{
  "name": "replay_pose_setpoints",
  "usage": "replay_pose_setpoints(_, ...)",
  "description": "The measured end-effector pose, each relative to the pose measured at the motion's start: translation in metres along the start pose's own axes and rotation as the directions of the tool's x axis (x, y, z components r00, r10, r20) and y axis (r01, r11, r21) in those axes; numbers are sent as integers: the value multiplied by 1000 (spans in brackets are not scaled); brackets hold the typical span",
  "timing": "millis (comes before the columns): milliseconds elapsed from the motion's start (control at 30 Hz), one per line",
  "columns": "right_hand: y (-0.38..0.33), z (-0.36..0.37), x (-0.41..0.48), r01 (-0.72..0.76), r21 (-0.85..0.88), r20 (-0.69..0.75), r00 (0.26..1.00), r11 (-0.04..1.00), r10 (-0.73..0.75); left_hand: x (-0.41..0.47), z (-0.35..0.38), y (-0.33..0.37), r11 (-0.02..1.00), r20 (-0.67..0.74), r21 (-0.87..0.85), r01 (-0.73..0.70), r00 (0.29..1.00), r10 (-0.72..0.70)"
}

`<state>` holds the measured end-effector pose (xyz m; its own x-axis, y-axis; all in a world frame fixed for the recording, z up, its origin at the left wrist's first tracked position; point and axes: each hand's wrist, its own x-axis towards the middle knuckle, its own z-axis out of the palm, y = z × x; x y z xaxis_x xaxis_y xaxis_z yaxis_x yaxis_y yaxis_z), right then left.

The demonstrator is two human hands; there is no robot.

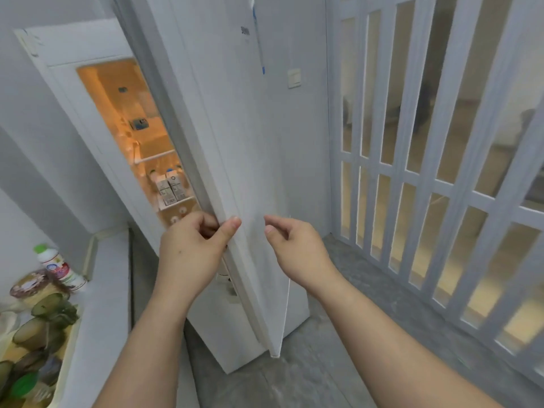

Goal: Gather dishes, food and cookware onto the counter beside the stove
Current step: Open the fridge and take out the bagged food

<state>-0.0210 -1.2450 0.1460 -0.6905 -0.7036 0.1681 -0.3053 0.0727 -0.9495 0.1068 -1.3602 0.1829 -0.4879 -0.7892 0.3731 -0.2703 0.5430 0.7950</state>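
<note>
A tall white fridge stands ahead with its door point(235, 136) partly ajar. My left hand point(191, 248) grips the door's edge, fingers curled behind it and thumb on the front. My right hand point(294, 245) hovers just right of it in front of the door, fingers loosely curled, holding nothing. Through the gap the lit orange interior shows shelves and two small cartons point(170, 188) on a door shelf.
A white counter point(109, 290) runs along the left, carrying a white bottle with a green cap point(60, 267), jars and several bottles. A white folding lattice door point(441, 172) closes off the right. Grey floor lies below.
</note>
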Motion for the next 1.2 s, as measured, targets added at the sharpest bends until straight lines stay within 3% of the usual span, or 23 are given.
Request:
replay_pose_setpoints(167,4,-25,-12,-21,-4,-75,997,1000,21,-16,30,29,996,130,-44,-76,988,81)
replay_pose_setpoints(333,5,-57,-29,-22,101,-167,985,995,38,-18,57,47,976,233,-156,-152,955,186)
replay_pose_setpoints(633,17,-89,-37,66,57,-295,954,996,-46,-4,87,60,942,331,-305,-142,911,245)
replay_pose_setpoints(800,30,-90,-24,-87,-75,-564,825,993,30,19,97,53,945,353,-302,-125,906,232)
replay_pose_setpoints(1000,24,-79,-10,-214,-21,-733,667,976,130,52,109,39,951,393,-279,-134,888,241)
replay_pose_setpoints(1100,14,-60,-6,-177,-205,-756,654,962,-41,68,115,30,950,393,-282,-134,887,241)
replay_pose_setpoints(1200,14,-38,13,-147,-461,-716,644,875,-269,93,120,19,951,383,-281,-129,894,234)
